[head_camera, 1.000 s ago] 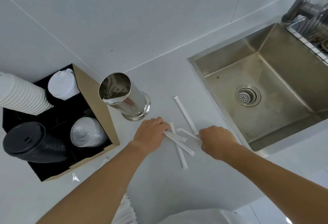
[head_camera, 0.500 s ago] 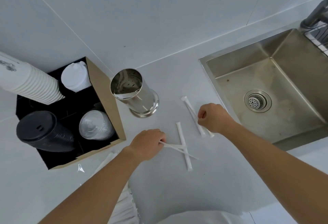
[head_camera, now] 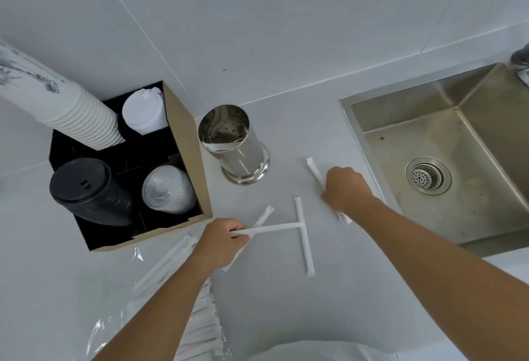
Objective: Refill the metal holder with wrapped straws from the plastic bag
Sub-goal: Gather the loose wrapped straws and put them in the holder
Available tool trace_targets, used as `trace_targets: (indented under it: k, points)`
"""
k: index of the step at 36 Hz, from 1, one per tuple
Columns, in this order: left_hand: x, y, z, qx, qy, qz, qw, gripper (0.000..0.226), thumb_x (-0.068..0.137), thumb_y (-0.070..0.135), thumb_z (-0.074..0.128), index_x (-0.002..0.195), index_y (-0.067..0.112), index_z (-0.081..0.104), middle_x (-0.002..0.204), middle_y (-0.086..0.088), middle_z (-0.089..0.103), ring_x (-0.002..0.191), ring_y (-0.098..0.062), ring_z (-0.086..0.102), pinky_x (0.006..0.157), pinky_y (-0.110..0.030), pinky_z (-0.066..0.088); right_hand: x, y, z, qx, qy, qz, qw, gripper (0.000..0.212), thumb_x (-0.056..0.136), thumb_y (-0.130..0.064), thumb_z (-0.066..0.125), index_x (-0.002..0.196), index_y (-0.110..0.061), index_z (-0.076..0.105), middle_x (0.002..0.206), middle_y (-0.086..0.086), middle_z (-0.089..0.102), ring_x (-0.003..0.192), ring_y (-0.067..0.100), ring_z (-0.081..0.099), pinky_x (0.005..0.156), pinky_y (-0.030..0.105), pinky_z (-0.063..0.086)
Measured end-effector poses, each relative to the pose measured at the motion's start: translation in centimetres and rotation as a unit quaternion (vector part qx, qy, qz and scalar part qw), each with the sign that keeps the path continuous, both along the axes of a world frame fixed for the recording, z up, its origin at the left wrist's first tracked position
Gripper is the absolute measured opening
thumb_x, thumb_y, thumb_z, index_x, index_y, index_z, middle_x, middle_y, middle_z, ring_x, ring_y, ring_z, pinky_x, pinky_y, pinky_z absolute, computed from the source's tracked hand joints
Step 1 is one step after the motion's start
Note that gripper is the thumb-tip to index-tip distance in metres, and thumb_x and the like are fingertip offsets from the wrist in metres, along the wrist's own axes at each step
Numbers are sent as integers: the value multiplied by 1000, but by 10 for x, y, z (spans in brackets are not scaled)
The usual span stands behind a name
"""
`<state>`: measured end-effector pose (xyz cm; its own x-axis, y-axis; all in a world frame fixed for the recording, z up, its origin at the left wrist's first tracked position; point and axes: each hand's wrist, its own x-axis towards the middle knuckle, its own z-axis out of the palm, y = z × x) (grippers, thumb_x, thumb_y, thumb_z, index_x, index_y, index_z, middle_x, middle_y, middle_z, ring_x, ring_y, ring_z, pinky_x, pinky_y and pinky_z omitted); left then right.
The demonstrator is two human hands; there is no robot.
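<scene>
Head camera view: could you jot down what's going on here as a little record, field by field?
Setting: grey counter beside a steel sink
Metal holder: upright, looks nearly empty
Left hand: closed on wrapped straws
Right hand: closed on a wrapped straw
Loose straw: lying on the counter between the hands
Plastic bag: near edge, more straws inside
Cardboard box: left of holder, holds cups and lids

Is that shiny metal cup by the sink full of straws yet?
Empty. The metal holder stands upright and its perforated bottom shows, with no straws inside. The wrapped straws lie on the counter or in the hands.
</scene>
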<state>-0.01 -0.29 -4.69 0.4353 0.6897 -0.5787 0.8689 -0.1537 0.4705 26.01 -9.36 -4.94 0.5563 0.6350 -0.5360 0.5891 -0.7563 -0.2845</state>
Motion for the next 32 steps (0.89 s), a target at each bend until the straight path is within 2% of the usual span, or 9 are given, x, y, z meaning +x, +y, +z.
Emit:
trace_targets:
  k: [2,5,10,14,19,21,26,29,32]
  points:
    - [-2,-3,0,-10,8,53,998,25,80,27,65,68,6,62,59,1,47,58,-14,42,57,-28,35,-2,1,3,-6,-19,11,1000,21,81,-9,57,68,-15,42,71,3,50,66,23,54,56,28,42]
    - [-7,-8,-1,-15,-1,123,992,27,70,31,64,69,4,65,60,-2,50,58,-17,46,57,-30,38,-2,-1,4,-7,-28,19,999,20,80,-7,57,67,-15,44,70,4,52,61,21,53,54,28,42]
    - [-8,-18,-1,6,-10,183,983,19,78,19,65,70,2,67,61,-3,54,56,-17,48,52,-23,36,-10,-11,3,0,21,10,1000,10,74,-14,61,68,-12,53,66,2,56,57,18,54,46,23,37]
    - [-8,-28,-6,24,-4,187,982,21,78,19,63,73,0,68,61,-4,56,57,-18,50,53,-25,38,-28,-26,1,7,55,8,998,5,74,-12,58,71,-12,54,63,1,54,55,17,51,46,22,37]
    - [-8,-38,-4,70,23,139,987,15,78,34,64,72,20,65,68,6,65,66,-16,61,56,-26,44,-47,-38,-4,23,76,-1,997,6,77,-12,52,83,-13,54,73,0,56,62,16,51,51,24,39]
    - [-8,-40,-3,87,35,122,988,16,79,36,63,74,21,65,69,6,65,67,-16,62,58,-28,47,-52,-39,-5,32,70,7,997,4,80,-15,52,84,-15,50,75,-1,56,63,14,50,52,24,38]
    - [-9,-41,-2,103,57,73,990,18,86,31,60,76,21,71,69,9,66,67,-15,63,62,-29,54,-60,-37,-7,33,55,21,998,22,83,-35,58,93,-17,49,81,0,59,75,20,59,64,30,50]
    - [-13,-43,-4,99,57,76,990,22,87,33,59,73,20,71,67,7,67,63,-14,64,59,-29,56,-64,-34,-4,24,51,19,998,30,80,-39,62,93,-18,46,80,-1,56,76,21,58,62,30,47]
    - [-19,-46,-7,93,54,83,991,24,85,38,59,74,20,71,69,7,68,66,-13,65,65,-33,59,-69,-30,0,17,32,30,999,34,79,-39,66,92,-18,43,75,-3,49,73,20,54,59,29,41]
